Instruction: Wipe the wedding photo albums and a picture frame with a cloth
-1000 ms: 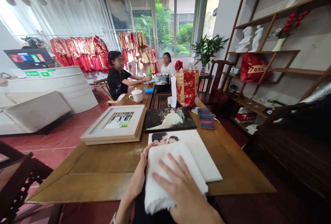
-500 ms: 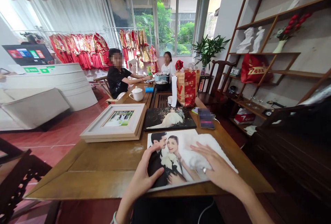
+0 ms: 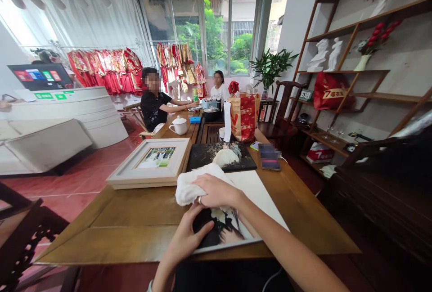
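The white cloth (image 3: 189, 187) had swept leftward across the photo panel (image 3: 261, 197) — the right hand (image 3: 218, 190) grasped it; the left hand (image 3: 187, 232) lay splayed, unclenched, on the panel's left edge.

The right forearm (image 3: 286, 243) is slanting leftward across the front, and the right hand (image 3: 218, 191) is lying palm down. The left hand (image 3: 187, 233) is resting just below it, its thumb (image 3: 205, 230) standing apart.

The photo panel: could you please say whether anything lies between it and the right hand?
Yes: the white cloth lies between the right hand and the photo panel, over its upper left part.
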{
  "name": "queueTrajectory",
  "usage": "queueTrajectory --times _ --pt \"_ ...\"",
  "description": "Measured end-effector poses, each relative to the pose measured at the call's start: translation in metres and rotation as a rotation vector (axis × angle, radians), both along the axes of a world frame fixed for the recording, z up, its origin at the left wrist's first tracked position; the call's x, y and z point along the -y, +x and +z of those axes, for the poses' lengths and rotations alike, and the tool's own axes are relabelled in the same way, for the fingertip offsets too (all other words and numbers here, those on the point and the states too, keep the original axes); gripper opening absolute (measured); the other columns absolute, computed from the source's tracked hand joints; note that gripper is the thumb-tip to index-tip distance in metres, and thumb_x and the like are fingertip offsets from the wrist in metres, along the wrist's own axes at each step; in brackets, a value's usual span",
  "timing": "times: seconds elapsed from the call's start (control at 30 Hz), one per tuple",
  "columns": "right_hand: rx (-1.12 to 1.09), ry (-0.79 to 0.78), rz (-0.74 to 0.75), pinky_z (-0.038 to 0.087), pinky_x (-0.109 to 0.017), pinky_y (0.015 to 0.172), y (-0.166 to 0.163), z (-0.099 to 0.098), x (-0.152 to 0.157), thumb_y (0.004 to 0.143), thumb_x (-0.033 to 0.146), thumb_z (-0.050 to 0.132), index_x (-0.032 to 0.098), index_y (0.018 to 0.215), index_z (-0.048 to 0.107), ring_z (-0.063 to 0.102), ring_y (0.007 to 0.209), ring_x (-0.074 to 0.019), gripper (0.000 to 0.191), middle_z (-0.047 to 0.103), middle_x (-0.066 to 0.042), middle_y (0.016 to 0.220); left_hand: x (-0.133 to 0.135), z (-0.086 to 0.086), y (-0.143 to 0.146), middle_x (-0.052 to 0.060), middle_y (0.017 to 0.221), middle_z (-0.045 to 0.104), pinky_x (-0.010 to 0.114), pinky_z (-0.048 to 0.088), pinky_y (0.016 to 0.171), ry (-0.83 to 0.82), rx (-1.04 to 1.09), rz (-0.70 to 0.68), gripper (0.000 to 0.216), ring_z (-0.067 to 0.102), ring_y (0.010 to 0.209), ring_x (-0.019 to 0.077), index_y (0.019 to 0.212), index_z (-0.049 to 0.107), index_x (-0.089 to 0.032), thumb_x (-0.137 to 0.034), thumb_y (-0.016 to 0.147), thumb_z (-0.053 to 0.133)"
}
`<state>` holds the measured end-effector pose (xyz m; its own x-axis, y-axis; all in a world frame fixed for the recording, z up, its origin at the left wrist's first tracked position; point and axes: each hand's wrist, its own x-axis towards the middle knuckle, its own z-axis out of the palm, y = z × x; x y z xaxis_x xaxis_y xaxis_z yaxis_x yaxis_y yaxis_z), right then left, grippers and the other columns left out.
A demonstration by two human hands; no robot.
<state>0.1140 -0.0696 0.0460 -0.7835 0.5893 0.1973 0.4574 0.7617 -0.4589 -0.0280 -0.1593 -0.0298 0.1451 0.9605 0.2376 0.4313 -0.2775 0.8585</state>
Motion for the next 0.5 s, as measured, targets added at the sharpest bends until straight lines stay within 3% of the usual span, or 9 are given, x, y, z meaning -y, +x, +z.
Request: queueTrajectory --times 0.03,0.1,0.2,0.33,0.4,0.5 --pt "0.003 0.003 -0.006 0.037 -0.032 0.101 0.002 -0.002 0.003 0.07 0.014 0.058 0.019 0.107 0.068 0.056 0.113 -0.0233 0.039 0.068 -0.005 0.118 0.0 -0.002 0.0 0.011 0.124 0.062 0.053 0.037 0.105 -0.002 0.001 0.04 0.04 0.053 0.119 0.0346 0.115 0.062 -0.023 -0.033 0.077 0.068" --pt "0.008 0.007 -0.059 0.032 -0.036 0.107 0.016 -0.007 0.007 0.071 0.014 0.057 0.017 0.116 0.065 0.05 0.122 -0.0246 0.046 0.063 -0.008 0.126 -0.001 -0.001 0.0 0.01 0.119 0.065 0.05 0.039 0.104 -0.015 -0.006 -0.013 0.036 0.056 0.115 0.0318 0.114 0.062 -0.023 -0.032 0.079 0.066" --pt "0.018 0.011 -0.208 0.029 -0.04 0.109 0.057 -0.013 0.008 0.072 0.013 0.052 0.012 0.125 0.059 0.044 0.128 -0.0251 0.053 0.058 -0.012 0.132 -0.001 0.009 0.002 0.009 0.121 0.064 0.043 0.038 0.106 0.017 0.018 -0.152 0.028 0.055 0.119 0.0269 0.113 0.062 -0.024 -0.026 0.085 0.06" --pt "0.049 0.024 -0.428 0.029 -0.049 0.11 0.117 -0.023 0.013 0.07 0.01 0.046 0.007 0.129 0.054 0.04 0.132 -0.0291 0.059 0.054 -0.017 0.135 -0.001 0.018 0.004 0.009 0.125 0.061 0.042 0.035 0.108 0.037 0.068 -0.166 0.028 0.05 0.124 0.0268 0.114 0.062 -0.025 -0.024 0.086 0.06" --pt "0.066 0.03 -0.473 0.024 -0.052 0.112 0.137 -0.029 0.029 0.067 0.008 0.045 0.01 0.129 0.055 0.036 0.134 -0.0291 0.063 0.051 -0.014 0.138 -0.001 0.017 0.004 0.009 0.125 0.061 0.042 0.034 0.109 0.029 0.085 -0.156 0.027 0.049 0.125 0.027 0.113 0.063 -0.025 -0.024 0.085 0.06" --pt "0.096 0.061 -0.416 0.015 -0.051 0.116 0.152 -0.04 0.07 0.057 0.005 0.044 0.019 0.128 0.056 0.025 0.14 -0.0254 0.073 0.043 -0.004 0.146 -0.001 0.016 0.005 0.009 0.124 0.061 0.042 0.034 0.109 0.025 0.106 -0.134 0.026 0.05 0.125 0.027 0.11 0.064 -0.024 -0.023 0.085 0.061"
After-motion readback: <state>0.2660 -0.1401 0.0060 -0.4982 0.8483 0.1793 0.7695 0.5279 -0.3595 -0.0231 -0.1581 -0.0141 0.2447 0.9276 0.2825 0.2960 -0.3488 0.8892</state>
